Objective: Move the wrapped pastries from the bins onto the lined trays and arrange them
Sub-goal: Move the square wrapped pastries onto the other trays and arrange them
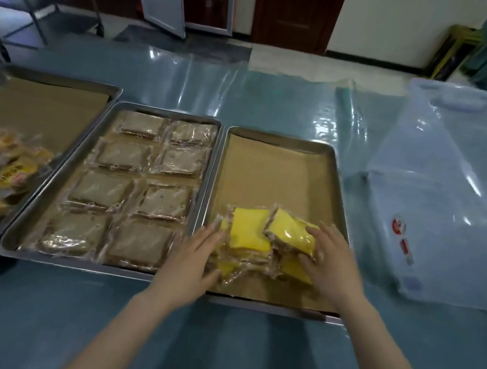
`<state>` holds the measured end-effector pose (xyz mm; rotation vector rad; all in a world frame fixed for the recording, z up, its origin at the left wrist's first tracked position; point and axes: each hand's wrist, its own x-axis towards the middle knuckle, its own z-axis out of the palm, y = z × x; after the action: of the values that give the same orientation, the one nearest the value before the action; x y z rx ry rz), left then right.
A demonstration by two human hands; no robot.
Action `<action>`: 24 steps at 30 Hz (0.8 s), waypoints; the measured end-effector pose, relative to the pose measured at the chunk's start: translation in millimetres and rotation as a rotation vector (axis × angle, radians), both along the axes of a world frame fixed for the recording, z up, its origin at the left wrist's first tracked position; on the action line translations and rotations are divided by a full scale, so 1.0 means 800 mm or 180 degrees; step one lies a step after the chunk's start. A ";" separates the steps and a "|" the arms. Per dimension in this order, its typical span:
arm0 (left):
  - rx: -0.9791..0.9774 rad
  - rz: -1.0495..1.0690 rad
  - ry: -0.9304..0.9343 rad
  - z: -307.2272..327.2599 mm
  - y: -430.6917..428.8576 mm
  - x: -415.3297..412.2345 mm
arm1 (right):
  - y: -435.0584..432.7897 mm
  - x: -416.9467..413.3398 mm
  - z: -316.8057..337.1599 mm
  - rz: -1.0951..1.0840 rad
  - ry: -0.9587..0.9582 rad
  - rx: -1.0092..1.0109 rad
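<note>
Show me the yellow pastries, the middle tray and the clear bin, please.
Yellow pastries (252, 232): head view, flat top of the left packet.
Middle tray (68, 263): head view, near rim.
Clear bin (438, 211): head view, side wall facing the trays.

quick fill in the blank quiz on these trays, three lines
The middle tray holds ____ brown wrapped pastries in two columns.
The left hand and right hand touch a pile of ____ wrapped pastries on the right tray.
The clear plastic bin lies to the ____ of the right tray.
Missing words: eight; yellow; right.
</note>
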<state>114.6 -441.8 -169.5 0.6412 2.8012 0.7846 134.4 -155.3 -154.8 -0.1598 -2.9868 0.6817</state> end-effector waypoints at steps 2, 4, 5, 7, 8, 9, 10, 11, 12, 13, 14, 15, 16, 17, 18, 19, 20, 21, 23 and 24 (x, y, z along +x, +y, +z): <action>-0.0070 -0.0046 0.0024 -0.010 0.032 -0.002 | 0.018 -0.012 -0.010 0.0378 -0.0276 0.0176; -0.0129 -0.0104 0.0038 -0.018 0.052 -0.008 | 0.027 -0.022 -0.019 0.0561 -0.0402 0.0043; -0.0149 -0.0105 0.0034 -0.021 0.059 -0.011 | 0.030 -0.027 -0.022 0.0596 -0.0407 -0.0056; -0.0138 -0.0006 0.0037 -0.022 0.069 -0.017 | 0.038 -0.039 -0.025 0.0660 -0.0322 -0.0177; -0.0100 0.0074 0.0072 -0.022 0.072 -0.021 | 0.043 -0.045 -0.025 0.0666 -0.0267 -0.0283; -0.0048 0.0164 0.0104 -0.020 0.075 -0.025 | 0.048 -0.053 -0.024 0.0633 -0.0219 -0.0456; 0.0019 0.0261 0.0116 -0.018 0.077 -0.028 | 0.052 -0.062 -0.023 0.0550 -0.0179 -0.0663; 0.0117 0.0365 0.0109 -0.016 0.078 -0.032 | 0.056 -0.071 -0.022 0.0415 -0.0134 -0.0871; 0.0252 0.0484 0.0080 -0.013 0.078 -0.035 | 0.059 -0.083 -0.022 0.0235 -0.0095 -0.1060; 0.0408 0.0619 0.0027 -0.011 0.079 -0.039 | 0.061 -0.095 -0.023 0.0042 -0.0069 -0.1224; 0.0561 0.0754 -0.0046 -0.009 0.079 -0.044 | 0.062 -0.109 -0.024 -0.0111 -0.0053 -0.1348; 0.0695 0.0885 -0.0123 -0.006 0.079 -0.049 | 0.064 -0.123 -0.025 -0.0188 -0.0025 -0.1393; 0.0796 0.1002 -0.0178 -0.004 0.080 -0.056 | 0.065 -0.138 -0.027 -0.0194 0.0012 -0.1341; 0.0842 0.1091 -0.0200 -0.002 0.080 -0.065 | 0.066 -0.154 -0.030 -0.0161 0.0034 -0.1207; 0.0814 0.1141 -0.0206 0.000 0.079 -0.074 | 0.067 -0.169 -0.034 -0.0122 0.0022 -0.0997; 0.0725 0.1166 -0.0210 0.002 0.079 -0.083 | 0.068 -0.184 -0.039 -0.0103 -0.0021 -0.0742; 0.0611 0.1175 -0.0226 0.003 0.080 -0.091 | 0.069 -0.196 -0.043 -0.0137 -0.0078 -0.0498; 0.0513 0.1177 -0.0251 0.004 0.082 -0.098 | 0.068 -0.205 -0.048 -0.0240 -0.0123 -0.0314; 0.0429 0.1230 -0.0324 0.003 0.087 -0.110 | 0.061 -0.215 -0.056 -0.0427 -0.0108 -0.0202; 0.0405 0.1284 -0.0344 0.001 0.091 -0.116 | 0.055 -0.219 -0.060 -0.0378 -0.0098 -0.0210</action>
<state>21.6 -369.2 -168.4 0.0395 2.8304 1.0366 -40.7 -111.2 -203.1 -0.3516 -2.9557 0.7709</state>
